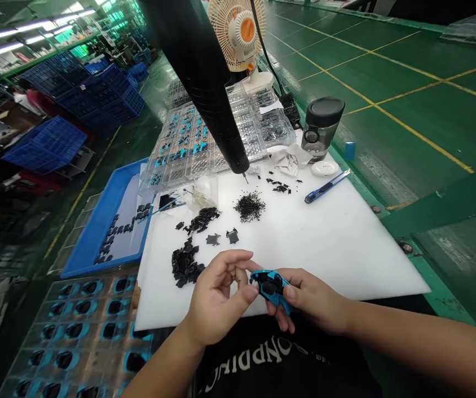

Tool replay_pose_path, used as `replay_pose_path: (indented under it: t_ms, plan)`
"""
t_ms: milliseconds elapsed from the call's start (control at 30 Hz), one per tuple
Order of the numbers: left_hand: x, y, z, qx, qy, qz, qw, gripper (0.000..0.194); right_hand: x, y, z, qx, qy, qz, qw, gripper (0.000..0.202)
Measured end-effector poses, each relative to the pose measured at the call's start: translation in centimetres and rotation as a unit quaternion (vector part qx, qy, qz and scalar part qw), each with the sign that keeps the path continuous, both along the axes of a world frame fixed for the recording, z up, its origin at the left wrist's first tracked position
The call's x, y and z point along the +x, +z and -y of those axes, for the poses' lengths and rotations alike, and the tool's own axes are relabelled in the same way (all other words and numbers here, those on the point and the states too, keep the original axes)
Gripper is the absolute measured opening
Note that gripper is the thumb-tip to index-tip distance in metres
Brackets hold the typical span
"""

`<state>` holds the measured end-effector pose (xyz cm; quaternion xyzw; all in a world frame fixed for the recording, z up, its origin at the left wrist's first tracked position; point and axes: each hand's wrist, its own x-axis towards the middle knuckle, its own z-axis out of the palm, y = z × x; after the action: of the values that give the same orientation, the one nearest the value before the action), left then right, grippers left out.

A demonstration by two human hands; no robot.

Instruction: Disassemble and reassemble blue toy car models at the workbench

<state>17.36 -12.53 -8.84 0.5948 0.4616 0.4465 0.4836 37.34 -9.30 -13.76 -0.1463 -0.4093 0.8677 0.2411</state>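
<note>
A blue and black plastic part (271, 286) is between my two hands, above the front edge of the white board (324, 243). My right hand (315, 298) grips its right side, thumb on top. My left hand (221, 296) has its thumb and fingertips closed on the part's left end. A black electric screwdriver (217, 99) hangs over the board, its bit pointing down near a pile of tiny black screws (250, 207). Black pieces (185, 264) are heaped left of my left hand, and two flat black pieces (232, 236) lie beyond it.
A blue tray (84, 249) stands left of the board. Clear compartment trays (229, 121), a fan (244, 33) and a lidded cup (323, 127) are at the back. A blue utility knife (327, 187) lies at the right. Trays of blue-black parts (84, 307) are low at left.
</note>
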Motion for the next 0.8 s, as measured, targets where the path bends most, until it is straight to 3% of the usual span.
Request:
replay_pose_path:
  t_ms: [100, 233, 367, 467, 600, 667, 733, 800]
  plan:
    - [0.3, -0.1, -0.1, 0.119, 0.015, -0.093, 0.988, 0.036, 0.0, -0.1, 0.1, -0.015, 0.003, -0.002, 1.0, 0.049]
    - [1.3, -0.1, -0.6, 0.283, 0.053, -0.219, 0.932, 0.037, -0.2, -0.5, 0.3, -0.033, -0.002, 0.003, 0.999, 0.047]
    - [1.8, -0.3, -0.6, 0.348, 0.065, -0.265, 0.897, 0.038, -0.4, -0.4, 0.5, -0.047, -0.003, -0.001, 0.999, 0.051]
    - [1.6, -0.6, -0.4, 0.314, 0.078, -0.255, 0.911, 0.035, -0.6, -0.4, 0.5, -0.059, 0.001, -0.001, 0.998, 0.055]
    - [1.2, -0.6, -0.2, 0.1, 0.054, -0.172, 0.979, 0.033, -0.8, -0.5, 0.6, -0.086, -0.008, -0.01, 0.996, 0.059]
    - [1.1, -0.3, -0.2, 0.034, 0.032, -0.113, 0.993, 0.034, -0.8, -0.6, 0.6, -0.1, -0.016, -0.017, 0.995, 0.06]
    - [0.9, -0.2, -0.1, 0.054, 0.034, -0.091, 0.994, 0.035, -0.8, -0.7, 0.6, -0.111, -0.026, -0.018, 0.993, 0.059]
    - [1.0, -0.2, -0.3, 0.122, 0.042, -0.134, 0.983, 0.037, -0.8, -0.6, 0.6, -0.116, -0.032, -0.017, 0.993, 0.057]
